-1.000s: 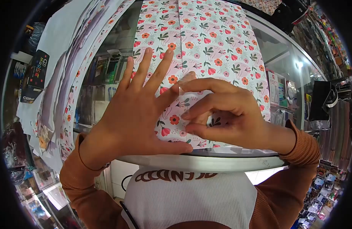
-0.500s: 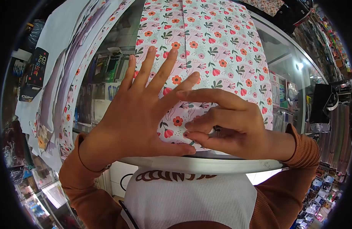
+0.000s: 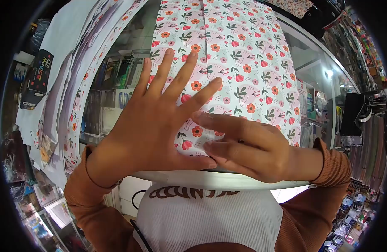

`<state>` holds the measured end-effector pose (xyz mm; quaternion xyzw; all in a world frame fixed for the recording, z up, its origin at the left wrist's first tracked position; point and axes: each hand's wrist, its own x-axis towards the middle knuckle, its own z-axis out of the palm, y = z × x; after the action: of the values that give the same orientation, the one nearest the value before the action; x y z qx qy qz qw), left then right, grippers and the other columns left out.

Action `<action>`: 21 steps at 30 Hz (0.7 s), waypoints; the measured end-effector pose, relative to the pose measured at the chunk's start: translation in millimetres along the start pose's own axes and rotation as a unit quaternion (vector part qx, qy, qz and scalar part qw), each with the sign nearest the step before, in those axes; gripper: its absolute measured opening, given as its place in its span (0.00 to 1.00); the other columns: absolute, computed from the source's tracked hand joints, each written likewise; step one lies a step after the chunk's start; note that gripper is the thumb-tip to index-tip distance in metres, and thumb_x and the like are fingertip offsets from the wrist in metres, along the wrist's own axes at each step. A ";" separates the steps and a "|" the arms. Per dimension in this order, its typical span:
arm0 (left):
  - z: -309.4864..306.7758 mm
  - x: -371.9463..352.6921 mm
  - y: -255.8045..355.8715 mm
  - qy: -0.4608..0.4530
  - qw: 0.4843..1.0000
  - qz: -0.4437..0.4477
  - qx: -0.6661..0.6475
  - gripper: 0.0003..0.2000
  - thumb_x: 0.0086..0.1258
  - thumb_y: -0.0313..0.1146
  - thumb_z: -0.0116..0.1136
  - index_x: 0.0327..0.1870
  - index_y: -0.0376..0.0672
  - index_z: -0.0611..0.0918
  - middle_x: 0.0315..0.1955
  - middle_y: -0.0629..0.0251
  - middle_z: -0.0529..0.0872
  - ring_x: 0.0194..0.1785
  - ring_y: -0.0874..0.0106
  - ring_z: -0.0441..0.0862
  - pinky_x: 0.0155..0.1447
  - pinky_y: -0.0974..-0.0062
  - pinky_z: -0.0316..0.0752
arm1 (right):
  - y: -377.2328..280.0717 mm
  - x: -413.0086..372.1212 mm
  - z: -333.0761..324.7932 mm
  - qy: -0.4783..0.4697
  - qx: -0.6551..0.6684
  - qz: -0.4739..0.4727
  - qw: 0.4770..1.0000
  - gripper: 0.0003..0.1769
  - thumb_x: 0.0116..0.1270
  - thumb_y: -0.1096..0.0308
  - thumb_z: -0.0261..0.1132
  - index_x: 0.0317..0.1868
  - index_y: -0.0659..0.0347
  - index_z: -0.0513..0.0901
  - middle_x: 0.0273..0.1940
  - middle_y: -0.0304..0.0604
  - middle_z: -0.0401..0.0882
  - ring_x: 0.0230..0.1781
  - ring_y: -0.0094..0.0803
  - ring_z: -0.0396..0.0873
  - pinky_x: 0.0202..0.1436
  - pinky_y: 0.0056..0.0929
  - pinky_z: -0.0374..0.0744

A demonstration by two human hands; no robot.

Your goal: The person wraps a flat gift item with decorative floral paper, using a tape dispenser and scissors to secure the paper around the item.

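A sheet of floral wrapping paper (image 3: 248, 63) with red, orange and pink flowers lies on the glass counter, a seam line running down it lengthwise. My left hand (image 3: 158, 117) rests flat on its near left part, fingers spread and thumb pointing right along the near edge. My right hand (image 3: 252, 147) is bent over the near edge, close to my left thumb. Its index fingertip reaches the base of my left index finger. The other right fingers are drawn together with the thumb tip hidden below them, so whatever they hold cannot be made out.
A pile of large paper sheets (image 3: 63, 63) stands along the left. On it lies a black Magic Cube box (image 3: 36, 80). Goods show through the glass counter (image 3: 118, 71), whose metal rim (image 3: 227, 178) runs before my body. A black object (image 3: 353, 113) stands at the right.
My right hand has turned and closed in, its index finger lower and its thumb now tucked out of sight. My left hand stays almost still. The paper appears slightly shifted right.
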<state>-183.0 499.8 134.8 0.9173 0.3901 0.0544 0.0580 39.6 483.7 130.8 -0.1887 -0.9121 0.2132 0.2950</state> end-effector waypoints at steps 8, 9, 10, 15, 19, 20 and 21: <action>0.5 -0.2 -0.6 0.006 1.000 0.005 0.003 0.54 0.44 0.68 0.67 0.75 0.56 0.61 0.76 0.45 0.49 0.75 0.35 0.46 0.72 0.34 0.45 | 0.1 4.2 -3.9 -0.004 -0.094 -0.049 0.994 0.10 0.59 0.72 0.70 0.39 0.70 0.84 0.57 0.62 0.76 0.32 0.37 0.79 0.32 0.27 0.80; -0.1 -0.2 -0.7 0.004 1.000 0.005 0.004 0.54 0.44 0.68 0.67 0.75 0.56 0.61 0.76 0.45 0.49 0.75 0.35 0.46 0.72 0.34 0.45 | 1.5 4.7 -3.6 0.005 -0.095 -0.052 0.994 0.11 0.59 0.72 0.70 0.40 0.70 0.85 0.57 0.61 0.76 0.33 0.37 0.78 0.34 0.28 0.79; -0.8 -0.3 -0.7 0.002 1.000 0.006 0.004 0.53 0.45 0.68 0.67 0.75 0.56 0.61 0.76 0.45 0.49 0.75 0.35 0.46 0.72 0.34 0.45 | 4.4 5.2 -2.6 0.014 -0.096 -0.054 0.994 0.12 0.59 0.71 0.71 0.41 0.69 0.85 0.57 0.61 0.76 0.33 0.38 0.76 0.35 0.29 0.78; -0.4 -0.4 -0.6 0.006 1.000 0.007 0.000 0.52 0.46 0.70 0.65 0.75 0.56 0.62 0.76 0.45 0.49 0.75 0.35 0.46 0.72 0.34 0.45 | 14.0 0.5 4.0 0.025 -0.074 -0.052 0.996 0.16 0.58 0.69 0.70 0.46 0.67 0.84 0.59 0.61 0.75 0.37 0.41 0.76 0.39 0.34 0.78; -0.1 -0.6 -0.7 0.011 1.000 0.006 -0.010 0.50 0.49 0.69 0.63 0.75 0.56 0.63 0.76 0.45 0.49 0.75 0.35 0.46 0.72 0.34 0.45 | 11.8 -1.2 3.9 0.034 -0.058 -0.049 0.997 0.19 0.52 0.68 0.69 0.43 0.70 0.80 0.59 0.59 0.72 0.39 0.43 0.75 0.42 0.34 0.77; -0.3 -0.8 -0.6 0.012 1.000 0.006 -0.015 0.49 0.50 0.69 0.63 0.75 0.56 0.63 0.76 0.45 0.49 0.75 0.35 0.46 0.72 0.34 0.45 | 12.1 -1.9 3.8 0.035 -0.059 -0.051 0.996 0.19 0.52 0.69 0.69 0.43 0.70 0.81 0.59 0.59 0.72 0.39 0.43 0.75 0.41 0.34 0.77; -0.3 -1.1 -0.5 0.012 1.000 0.005 -0.012 0.48 0.51 0.67 0.63 0.75 0.56 0.63 0.76 0.45 0.49 0.75 0.35 0.46 0.72 0.34 0.45 | 11.8 -1.9 3.6 0.035 -0.058 -0.051 0.996 0.19 0.52 0.69 0.68 0.43 0.70 0.81 0.59 0.59 0.72 0.39 0.43 0.75 0.41 0.34 0.77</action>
<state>-184.1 499.4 135.0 0.9179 0.3852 0.0704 0.0642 41.4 491.7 121.3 -0.1664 -0.9206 0.1378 0.3253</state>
